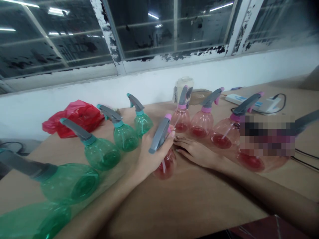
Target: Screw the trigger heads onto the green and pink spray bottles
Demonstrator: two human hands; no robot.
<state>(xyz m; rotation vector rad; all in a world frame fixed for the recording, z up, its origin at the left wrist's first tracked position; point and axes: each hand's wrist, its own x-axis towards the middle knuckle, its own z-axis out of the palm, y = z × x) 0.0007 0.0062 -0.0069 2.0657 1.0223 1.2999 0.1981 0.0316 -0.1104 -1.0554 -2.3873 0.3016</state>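
Note:
My left hand (pixel 145 156) is closed around the neck of a pink spray bottle (pixel 164 169) with a grey and pink trigger head. The bottle is in the middle of the table, and my fingers partly hide its upper body. To its right, my right hand (pixel 196 152) lies low over the tabletop with its fingers stretched out, holding nothing. Green spray bottles (pixel 102 154) with grey heads and teal collars form a row on the left. On the right is a row of pink spray bottles (pixel 201 124) with pink collars.
A crumpled red plastic bag (pixel 77 118) lies at the back left. At the back stand a paper cup (pixel 185 83) and a brown packet (pixel 200 96). A white power strip (pixel 244 101) with a black cable is at the back right. The table (pixel 171 205) meets a white windowed wall.

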